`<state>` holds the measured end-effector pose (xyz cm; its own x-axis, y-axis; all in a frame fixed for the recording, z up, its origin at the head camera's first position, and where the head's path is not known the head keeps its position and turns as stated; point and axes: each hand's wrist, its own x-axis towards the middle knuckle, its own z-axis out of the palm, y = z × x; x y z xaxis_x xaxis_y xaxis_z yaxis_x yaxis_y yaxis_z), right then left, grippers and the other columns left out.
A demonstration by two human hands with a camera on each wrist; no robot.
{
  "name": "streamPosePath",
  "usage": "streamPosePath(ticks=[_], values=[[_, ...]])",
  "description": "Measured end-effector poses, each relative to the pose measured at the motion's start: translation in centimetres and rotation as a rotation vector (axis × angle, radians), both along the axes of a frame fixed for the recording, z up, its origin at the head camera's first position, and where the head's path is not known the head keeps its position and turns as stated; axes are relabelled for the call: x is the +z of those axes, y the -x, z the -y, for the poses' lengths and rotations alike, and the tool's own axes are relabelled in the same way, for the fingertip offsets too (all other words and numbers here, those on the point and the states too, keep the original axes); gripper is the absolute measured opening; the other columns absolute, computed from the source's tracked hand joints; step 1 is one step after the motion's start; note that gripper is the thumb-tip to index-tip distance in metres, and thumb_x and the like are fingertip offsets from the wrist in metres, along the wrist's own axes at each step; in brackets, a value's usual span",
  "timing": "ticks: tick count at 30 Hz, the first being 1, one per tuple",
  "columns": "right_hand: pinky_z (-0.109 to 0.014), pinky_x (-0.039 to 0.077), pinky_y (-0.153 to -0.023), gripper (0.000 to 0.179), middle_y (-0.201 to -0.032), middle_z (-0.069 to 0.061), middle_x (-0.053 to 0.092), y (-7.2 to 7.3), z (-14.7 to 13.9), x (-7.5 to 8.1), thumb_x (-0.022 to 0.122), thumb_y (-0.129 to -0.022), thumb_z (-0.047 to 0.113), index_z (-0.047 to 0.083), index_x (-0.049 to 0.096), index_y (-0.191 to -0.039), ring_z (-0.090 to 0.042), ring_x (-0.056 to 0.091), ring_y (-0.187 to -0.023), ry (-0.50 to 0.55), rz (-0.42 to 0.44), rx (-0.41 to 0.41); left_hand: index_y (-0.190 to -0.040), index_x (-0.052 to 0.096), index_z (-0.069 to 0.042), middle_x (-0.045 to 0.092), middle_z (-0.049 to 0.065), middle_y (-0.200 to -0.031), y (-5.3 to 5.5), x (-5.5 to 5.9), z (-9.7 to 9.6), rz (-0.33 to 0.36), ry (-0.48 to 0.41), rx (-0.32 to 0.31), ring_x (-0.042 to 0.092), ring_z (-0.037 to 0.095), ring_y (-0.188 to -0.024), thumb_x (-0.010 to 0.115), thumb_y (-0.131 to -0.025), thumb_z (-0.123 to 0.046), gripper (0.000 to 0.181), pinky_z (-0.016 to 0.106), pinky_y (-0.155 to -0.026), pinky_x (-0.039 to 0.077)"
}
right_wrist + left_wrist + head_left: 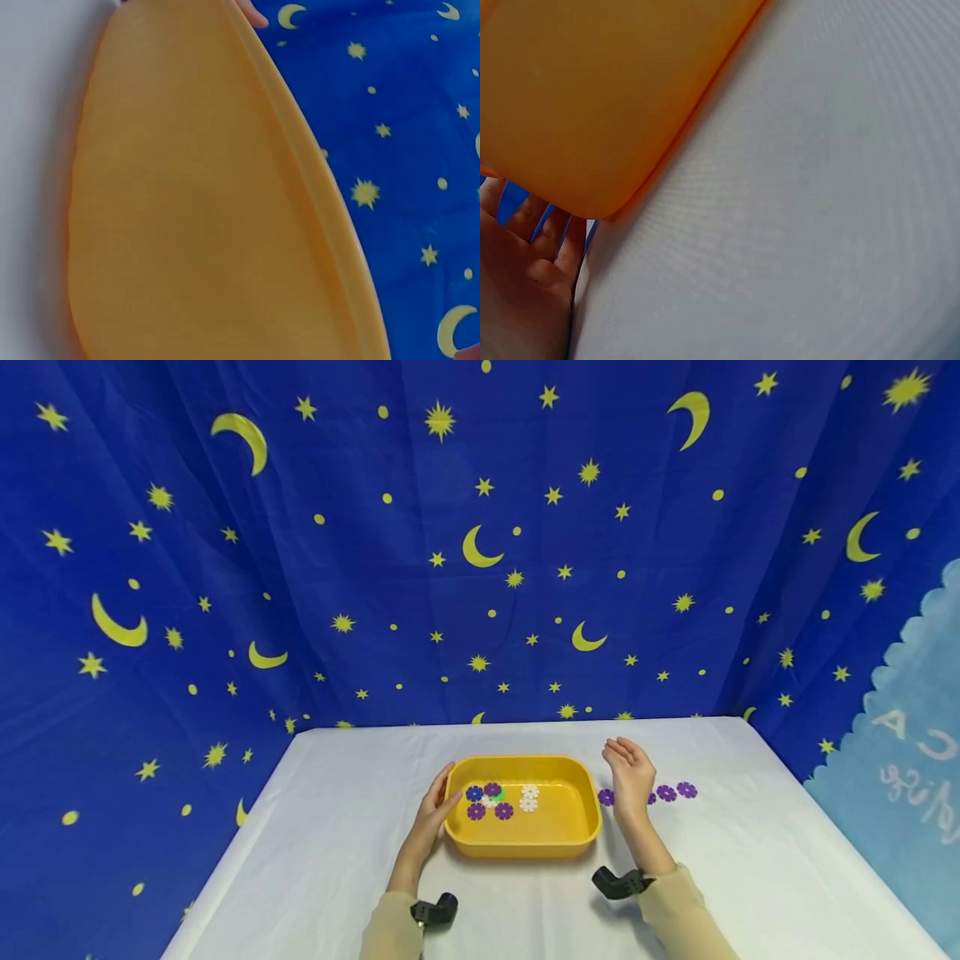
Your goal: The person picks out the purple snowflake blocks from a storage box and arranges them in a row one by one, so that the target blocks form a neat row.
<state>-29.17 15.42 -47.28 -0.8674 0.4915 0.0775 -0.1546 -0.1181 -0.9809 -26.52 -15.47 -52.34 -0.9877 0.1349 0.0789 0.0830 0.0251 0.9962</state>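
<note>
A yellow plastic tub [522, 850] stands on the white-covered table. My left hand [431, 814] grips its left end, thumb over the rim and fingers along the outer wall; those fingers [551, 232] also show in the left wrist view. Inside the tub lie a blue snowflake disc [474, 793], several purple discs [476, 812], some white discs [529, 798] and a partly covered green disc [500, 796]. My right hand [630, 777] is raised just right of the tub, fingers extended and holding nothing. It partly hides a row of purple snowflake discs [666, 793].
The white tablecloth [360, 777] surrounds the tub. Behind the table and along its left side hangs a blue curtain [525, 602] with yellow moons and stars. A light-blue panel [900, 735] with white lettering stands at the right. Black wrist cameras [618, 883] sit on both forearms.
</note>
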Motion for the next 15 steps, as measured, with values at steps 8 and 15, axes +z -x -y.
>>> streamPosePath(ticks=[8,15], values=[[-0.007,0.053,-0.077,0.037,-0.127,-0.034,0.055,-0.1,2.4,0.4,0.058,-0.088,-0.006,-0.009,0.051,-0.124,0.005,0.065,-0.085,0.015,-0.023,0.090,-0.151,0.025,-0.014,0.020,0.011,-0.160,1.3,-2.4,0.2,-0.011,-0.004,0.017,0.015,0.031,-0.149,0.052,-0.097,-0.022,0.061,0.049,-0.122,0.012],[-0.012,0.055,-0.077,0.032,-0.121,-0.036,0.057,0.2,4.5,-0.1,0.060,-0.085,-0.010,-0.013,0.055,-0.116,-0.002,0.068,-0.087,0.020,-0.075,0.160,-0.151,0.027,-0.017,0.022,0.008,-0.160,1.6,-2.9,0.2,-0.008,0.004,0.030,0.016,0.029,-0.149,0.053,-0.097,-0.024,0.060,0.048,-0.123,0.011]])
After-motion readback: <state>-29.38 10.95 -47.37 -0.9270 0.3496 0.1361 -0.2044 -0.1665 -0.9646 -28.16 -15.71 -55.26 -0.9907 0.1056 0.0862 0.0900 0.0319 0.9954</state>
